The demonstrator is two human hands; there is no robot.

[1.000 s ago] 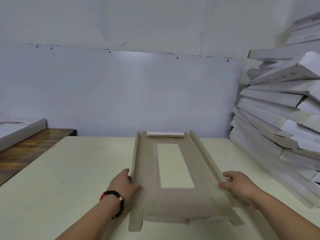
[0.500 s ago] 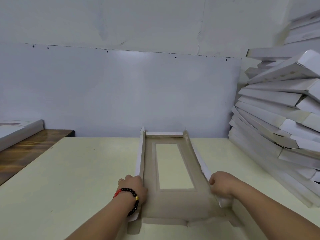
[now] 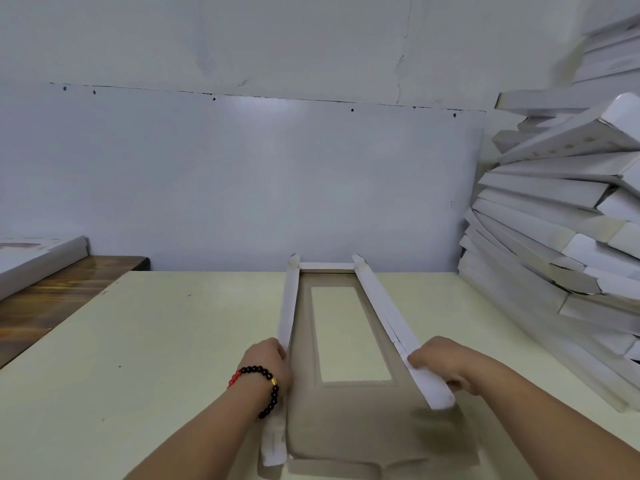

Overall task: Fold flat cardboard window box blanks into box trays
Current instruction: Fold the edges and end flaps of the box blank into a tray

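A cardboard window box blank [image 3: 349, 414] lies lengthwise on the cream table [image 3: 156, 341], grey-brown inside with a rectangular window cut in its middle. Both long side walls stand folded up, white on the outside; the short far end wall is up too. My left hand [image 3: 268, 362], with a black and red bead bracelet on the wrist, grips the left wall near its near end. My right hand [image 3: 440, 362] grips the right wall, fingers curled over its outer face. The near end flap lies flat at the bottom edge.
A tall leaning pile of folded white box trays [image 3: 561, 244] fills the right side, against the wall. A white flat box [image 3: 38, 258] rests on a dark wooden surface [image 3: 59, 299] at the left. A pale wall panel stands just behind the table.
The two long side flaps, which lay splayed outward, have been folded up and doubled over into upright walls. Both hands moved inward with them and now hold the walls.
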